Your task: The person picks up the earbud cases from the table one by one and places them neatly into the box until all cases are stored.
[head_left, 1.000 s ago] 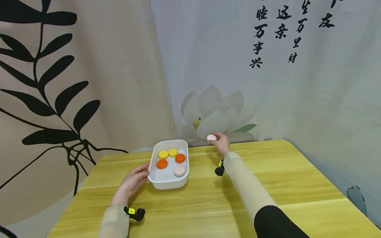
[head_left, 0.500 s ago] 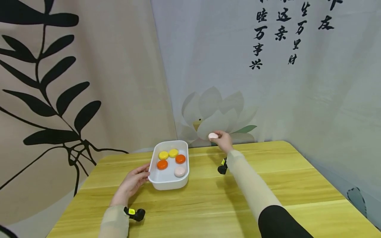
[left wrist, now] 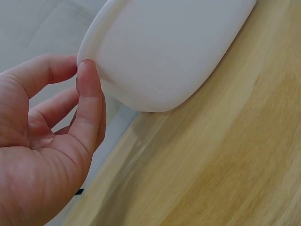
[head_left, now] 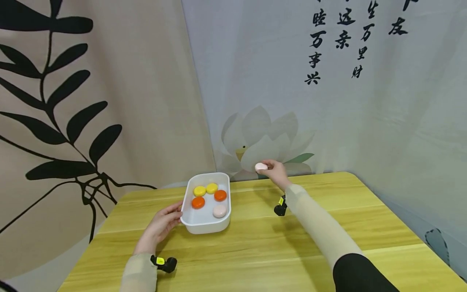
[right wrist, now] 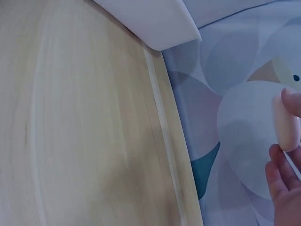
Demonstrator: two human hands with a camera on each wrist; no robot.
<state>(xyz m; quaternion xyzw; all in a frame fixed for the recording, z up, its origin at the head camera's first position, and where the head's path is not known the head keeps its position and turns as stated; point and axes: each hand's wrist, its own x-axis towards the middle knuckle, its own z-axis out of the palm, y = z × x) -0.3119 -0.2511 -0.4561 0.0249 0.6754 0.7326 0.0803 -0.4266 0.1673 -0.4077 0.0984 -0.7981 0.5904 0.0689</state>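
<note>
A white plastic box [head_left: 206, 228] stands on the table, holding two yellow discs [head_left: 199, 191], two orange discs [head_left: 198, 202] and one pale pink disc [head_left: 219, 211]. At its left side, my left hand [head_left: 162, 225] pinches the rim between thumb and fingers; the left wrist view shows the fingertips on the box edge [left wrist: 101, 37]. Beyond the box to the right, my right hand [head_left: 276, 173] is raised over the table's back edge. Between its thumb and fingers it pinches another pale pink disc [head_left: 261, 166], seen edge-on in the right wrist view [right wrist: 286, 125].
The wooden table [head_left: 255, 251] extends toward me and to the right. Behind it hangs a cloth curtain [head_left: 255, 81] with a printed lotus, dark leaves and writing. Each wrist carries a small black camera [head_left: 168, 264].
My right hand has shifted slightly right and up, still pinching the pink disc, and its forearm has swung right. The left hand and the box have stayed in place.
</note>
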